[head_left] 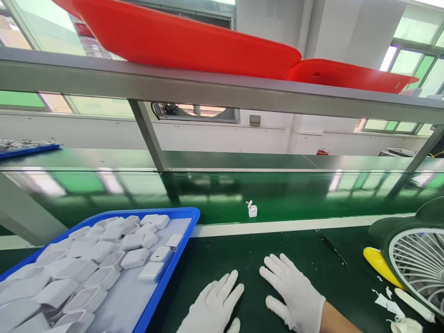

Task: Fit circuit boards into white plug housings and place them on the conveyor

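Observation:
My left hand (214,306) and my right hand (294,291), both in white gloves, rest flat on the dark green bench with fingers spread and nothing in them. To the left of my left hand a blue tray (180,249) holds several white plastic casings (100,261). A single small white part (252,210) stands alone on the green conveyor belt (294,199), beyond both hands.
A dark green fan with a white grille (416,259) and a yellow piece (379,264) sit at the right, with white scraps (386,303) near them. Thin black tweezers (329,246) lie right of my right hand. Red trays (194,39) rest on the overhead shelf.

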### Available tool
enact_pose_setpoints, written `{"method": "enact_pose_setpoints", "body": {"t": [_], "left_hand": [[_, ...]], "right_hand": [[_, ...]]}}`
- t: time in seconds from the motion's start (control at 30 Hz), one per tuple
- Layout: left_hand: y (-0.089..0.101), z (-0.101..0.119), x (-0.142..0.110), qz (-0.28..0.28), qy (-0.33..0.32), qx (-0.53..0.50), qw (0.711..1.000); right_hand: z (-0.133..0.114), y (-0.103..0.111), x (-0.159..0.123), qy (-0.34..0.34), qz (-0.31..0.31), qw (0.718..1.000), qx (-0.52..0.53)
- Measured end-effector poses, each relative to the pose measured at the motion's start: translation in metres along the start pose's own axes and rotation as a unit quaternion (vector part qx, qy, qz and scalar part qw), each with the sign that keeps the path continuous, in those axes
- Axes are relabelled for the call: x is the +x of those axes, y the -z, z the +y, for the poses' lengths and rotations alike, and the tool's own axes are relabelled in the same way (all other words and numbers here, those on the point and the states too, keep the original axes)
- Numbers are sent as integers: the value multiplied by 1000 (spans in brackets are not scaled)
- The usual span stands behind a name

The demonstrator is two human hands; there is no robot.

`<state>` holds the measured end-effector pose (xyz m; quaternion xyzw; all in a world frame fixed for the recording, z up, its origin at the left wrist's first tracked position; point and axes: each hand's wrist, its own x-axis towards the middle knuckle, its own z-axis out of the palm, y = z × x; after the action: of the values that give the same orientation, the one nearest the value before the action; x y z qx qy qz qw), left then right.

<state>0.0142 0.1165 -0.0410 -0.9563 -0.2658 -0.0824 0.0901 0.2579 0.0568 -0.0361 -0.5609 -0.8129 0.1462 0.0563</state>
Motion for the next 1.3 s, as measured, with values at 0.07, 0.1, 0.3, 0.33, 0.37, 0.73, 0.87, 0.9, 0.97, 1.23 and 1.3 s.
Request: {"method": "enact_pose_setpoints", "body": {"t": [0.07, 0.1, 0.3, 0.33, 0.37, 0.73, 0.87, 0.9, 0.97, 1.23, 1.3], "left_hand": [[-6, 0, -1, -8, 3, -22, 1000], [-8, 0, -1, -13, -1, -32, 999], [-4, 3, -1, -44, 4, -8, 999], [-3, 3, -1, -50, 4, -11, 999], [-2, 3, -1, -56, 6, -17, 998], [10, 6, 4, -79, 18, -50, 995], [11, 7, 5, -84, 12, -43, 996], [13, 8, 5, -85, 11, -39, 996], [16, 10, 5, -85, 11, -30, 996], [12, 9, 4, -63, 29, -54, 996], [10, 8, 4, -50, 33, -72, 996]], "right_hand": [[0, -4, -1, -1, 20, 1000, -21], [0, -6, -1, -2, 30, 999, -29], [7, -15, -3, 25, 55, 998, -33], [8, -16, -3, 27, 55, 998, -33], [8, -16, -3, 29, 55, 998, -34], [8, -14, -3, 22, 47, 998, -29], [12, -18, -4, 16, 49, 999, -13], [13, -19, -4, 16, 51, 999, -10], [14, -21, -4, 15, 57, 998, -6], [12, -17, -3, 2, 38, 999, 1], [12, -16, -3, 5, 35, 999, 3]]}}
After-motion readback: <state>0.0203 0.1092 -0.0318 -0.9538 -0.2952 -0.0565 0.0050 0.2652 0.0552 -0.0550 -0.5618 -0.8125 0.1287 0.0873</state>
